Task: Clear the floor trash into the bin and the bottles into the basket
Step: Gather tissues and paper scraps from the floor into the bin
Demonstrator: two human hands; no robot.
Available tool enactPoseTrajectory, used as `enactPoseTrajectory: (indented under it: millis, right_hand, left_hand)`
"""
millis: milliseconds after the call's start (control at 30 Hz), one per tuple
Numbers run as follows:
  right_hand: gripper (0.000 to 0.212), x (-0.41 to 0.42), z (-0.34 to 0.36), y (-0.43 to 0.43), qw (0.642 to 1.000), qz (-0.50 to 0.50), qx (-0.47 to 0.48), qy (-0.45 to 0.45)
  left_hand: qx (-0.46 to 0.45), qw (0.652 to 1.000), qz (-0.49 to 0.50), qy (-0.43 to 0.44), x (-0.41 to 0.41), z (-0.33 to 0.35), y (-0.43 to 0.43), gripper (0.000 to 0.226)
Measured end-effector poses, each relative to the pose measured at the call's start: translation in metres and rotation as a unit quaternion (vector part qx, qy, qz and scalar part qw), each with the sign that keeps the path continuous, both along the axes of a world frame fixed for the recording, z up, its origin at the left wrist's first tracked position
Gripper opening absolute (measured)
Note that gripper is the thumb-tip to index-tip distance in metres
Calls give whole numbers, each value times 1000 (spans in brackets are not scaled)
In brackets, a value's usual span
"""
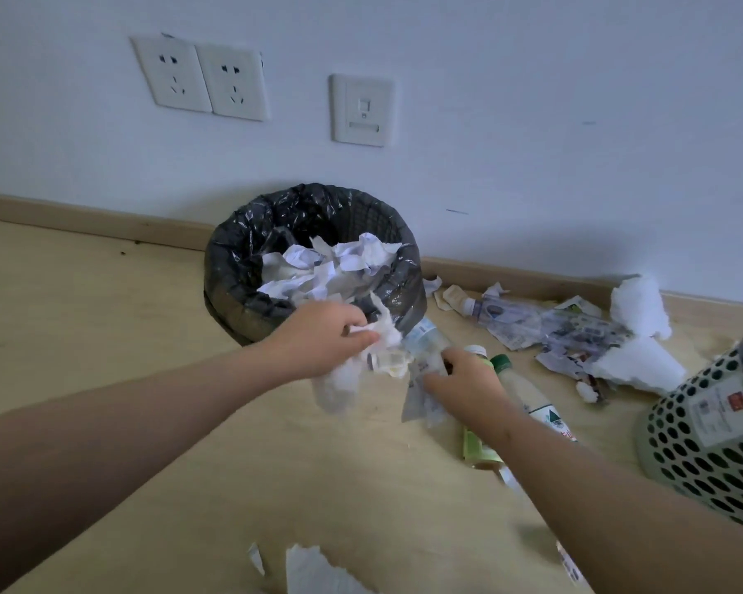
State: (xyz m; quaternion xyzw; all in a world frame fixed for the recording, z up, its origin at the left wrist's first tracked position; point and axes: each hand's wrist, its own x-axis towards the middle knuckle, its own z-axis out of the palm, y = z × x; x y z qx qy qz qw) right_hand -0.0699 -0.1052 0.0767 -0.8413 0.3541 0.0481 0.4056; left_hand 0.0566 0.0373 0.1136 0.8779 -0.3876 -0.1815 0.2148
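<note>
The left hand (322,336) has its fingers curled round a wad of crumpled paper (385,336), pinched at the fingertips. It is held just short of the bin (232,267), probably so the wad can go over the rim in one short reach. The right hand (464,379), close beside it, curls its fingers down on a torn wrapper (419,400) and seems to be gathering it off the floor (104,336); its back is to the camera, so the grip itself is hidden.

Between the two hands lies a clear bottle (425,336), touching the paper. Under the right wrist lies a green-capped bottle (528,400). Both are still on the floor, so the bottle part of the task appears to be waiting.

The bin, beyond the left hand, is already heaped with paper, so further pieces may slide off. Beyond the right hand lie loose papers (575,332) and white foam lumps (640,306). To its right stands the perforated basket (704,456).
</note>
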Motion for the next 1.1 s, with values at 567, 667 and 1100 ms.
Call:
enactPoseTrajectory:
  millis: [567,667,1100]
  right_hand:
    - [5,39,56,-27,843,-383,345,-156]
    - [15,44,61,-32,865,-356,318,-157]
    - [19,56,64,-15,891,-279,334,-132]
  left_hand:
    - [-268,823,481,139,53,25,-25,26]
    - [-281,863,417,-41,65,34,-27,27]
    - [225,969,100,6,74,-26,-60,45]
